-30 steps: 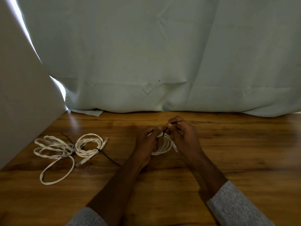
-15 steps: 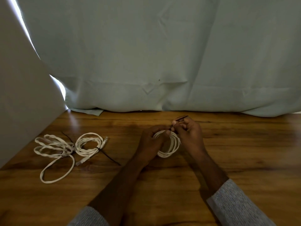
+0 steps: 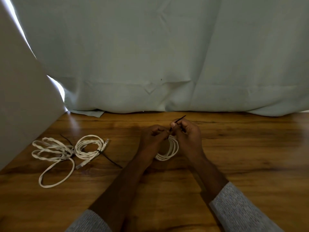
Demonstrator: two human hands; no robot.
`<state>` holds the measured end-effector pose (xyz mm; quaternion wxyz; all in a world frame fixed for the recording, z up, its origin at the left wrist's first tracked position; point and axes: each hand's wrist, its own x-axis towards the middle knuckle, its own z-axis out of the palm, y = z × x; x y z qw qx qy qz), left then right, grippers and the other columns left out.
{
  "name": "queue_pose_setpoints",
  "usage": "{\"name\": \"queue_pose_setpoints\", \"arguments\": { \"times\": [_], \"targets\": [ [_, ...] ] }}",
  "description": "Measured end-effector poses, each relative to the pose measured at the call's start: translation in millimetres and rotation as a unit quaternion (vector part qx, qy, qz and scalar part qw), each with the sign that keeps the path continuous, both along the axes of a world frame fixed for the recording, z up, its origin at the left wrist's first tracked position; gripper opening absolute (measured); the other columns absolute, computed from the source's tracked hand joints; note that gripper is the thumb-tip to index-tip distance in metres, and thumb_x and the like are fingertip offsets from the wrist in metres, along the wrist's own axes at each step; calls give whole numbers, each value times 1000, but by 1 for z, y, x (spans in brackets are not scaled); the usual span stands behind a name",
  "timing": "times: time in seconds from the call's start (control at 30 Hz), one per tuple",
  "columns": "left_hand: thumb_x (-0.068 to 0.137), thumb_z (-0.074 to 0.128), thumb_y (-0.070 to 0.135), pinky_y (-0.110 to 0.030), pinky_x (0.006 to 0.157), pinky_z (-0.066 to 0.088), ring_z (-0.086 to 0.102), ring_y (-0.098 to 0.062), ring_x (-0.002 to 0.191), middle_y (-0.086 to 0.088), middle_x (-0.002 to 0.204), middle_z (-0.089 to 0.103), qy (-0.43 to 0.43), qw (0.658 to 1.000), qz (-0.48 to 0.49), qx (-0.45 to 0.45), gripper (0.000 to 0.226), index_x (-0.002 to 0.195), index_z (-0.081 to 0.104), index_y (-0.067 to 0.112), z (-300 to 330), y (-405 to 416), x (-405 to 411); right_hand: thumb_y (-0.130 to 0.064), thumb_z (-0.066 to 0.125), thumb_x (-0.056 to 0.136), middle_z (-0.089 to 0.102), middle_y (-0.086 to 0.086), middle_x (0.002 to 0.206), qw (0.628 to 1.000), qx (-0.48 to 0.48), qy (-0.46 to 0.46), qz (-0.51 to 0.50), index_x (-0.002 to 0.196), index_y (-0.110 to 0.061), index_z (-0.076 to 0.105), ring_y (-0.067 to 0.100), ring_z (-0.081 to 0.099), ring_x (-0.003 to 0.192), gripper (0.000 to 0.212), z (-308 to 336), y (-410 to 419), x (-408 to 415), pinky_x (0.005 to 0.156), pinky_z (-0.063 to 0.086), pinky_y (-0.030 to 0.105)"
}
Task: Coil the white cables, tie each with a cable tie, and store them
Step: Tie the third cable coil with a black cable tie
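A white cable coil (image 3: 168, 150) is held above the wooden table (image 3: 250, 156) by the left hand (image 3: 153, 137) — its top is hidden behind curled fingers. A black cable tie (image 3: 179, 119) is pinched by the right hand (image 3: 188, 135); its loop cannot be made out.

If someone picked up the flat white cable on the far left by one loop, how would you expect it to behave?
The flat cable would probably sag and trail: one long loop lies slack on the table, outside the bundle. It looks light, so it should lift easily. The tie seems to sit at its middle, so the other loops may hold together, though I cannot tell how tight it is.
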<state>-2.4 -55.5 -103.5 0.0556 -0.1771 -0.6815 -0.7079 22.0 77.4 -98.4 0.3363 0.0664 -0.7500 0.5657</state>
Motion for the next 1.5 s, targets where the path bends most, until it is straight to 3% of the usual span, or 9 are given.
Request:
{"name": "queue_pose_setpoints", "arguments": {
  "times": [0.23, 0.37, 0.53, 0.73, 0.9, 0.97, 1.13, 1.3, 1.5],
  "targets": [
    [89, 68, 9, -19, 67, 51, 67, -4, 75, 6, 77, 73, 6, 999, 2, -39, 15, 80, 76, 17, -2, 1, 3, -12, 65, 96, 68, 14, 72, 998, -55, -44, 7, 81, -4, 68, 17, 63, 66, 17, -1, 6, 0, 62, 51, 34],
    [89, 69, 18, -27, 71, 53, 68, -7, 77, 3, 77, 73, 58, 985, 62, -151, 14, 78, 76, 15, -11, -4, 1, -10, 68, 93, 76, 8, 77, 989, -47, -136, 28, 82, -13, 74, 27, 72, 75, 13, -7, 12, -2, 69, 58, 44],
    [90, 68, 28, -33, 61, 50, 63, -7, 64, 4, 64, 67, 79, 959, 103, -252, 27, 68, 73, 14, -13, -17, -3, -23, 77, 87, 76, -6, 79, 982, 52, -180, 7, 87, -21, 76, 6, 71, 75, 3, -10, 4, 1, 66, 57, 25],
    [92, 68, 27, -11, 63, 41, 60, 5, 76, 10, 81, 68, 22, 971, 155, -182, 14, 87, 76, 17, -8, -31, 6, -29, 76, 88, 63, -17, 61, 975, 161, -149, -42, 72, -28, 72, -6, 60, 61, 16, -5, -2, 7, 53, 37, 8],
    [91, 69, 20, -2, 64, 39, 57, 7, 73, 17, 76, 62, 72, 953, 210, -207, 12, 80, 68, 24, -2, -60, 29, -23, 79, 78, 68, -10, 70, 960, 202, -185, -67, 69, -22, 70, 1, 62, 68, 13, -1, -9, 14, 62, 49, 26],
    [91, 67, 17, -5, 66, 40, 57, 4, 73, 17, 76, 60, 94, 939, 239, -231, 11, 81, 67, 23, 0, -76, 37, -23, 81, 75, 66, -7, 66, 949, 227, -209, -65, 65, -19, 67, 6, 62, 64, 18, -2, -11, 16, 59, 47, 27],
    [88, 63, 15, -38, 69, 53, 61, -18, 78, -2, 86, 66, 139, 872, 375, -281, 7, 90, 69, 15, 6, -130, 45, -15, 78, 75, 69, -6, 66, 940, 232, -239, -70, 66, -16, 71, 6, 64, 62, 11, -2, -31, 15, 50, 38, 19],
    [93, 61, 24, -33, 69, 49, 61, -21, 88, -4, 105, 62, 60, 787, 428, -440, 15, 105, 70, 19, 5, -160, 50, -19, 79, 76, 69, -7, 69, 938, 208, -270, -57, 70, -17, 71, 9, 67, 67, 10, -2, -54, 11, 57, 50, 26],
    [91, 62, 29, -30, 64, 48, 59, -14, 75, 3, 85, 66, 6, 781, 404, -477, 11, 90, 71, 23, 3, -161, 52, -26, 84, 78, 72, -5, 65, 922, 224, -314, -26, 69, -17, 76, 9, 69, 61, 15, 0, -53, 13, 61, 59, 33]
  ]
}}
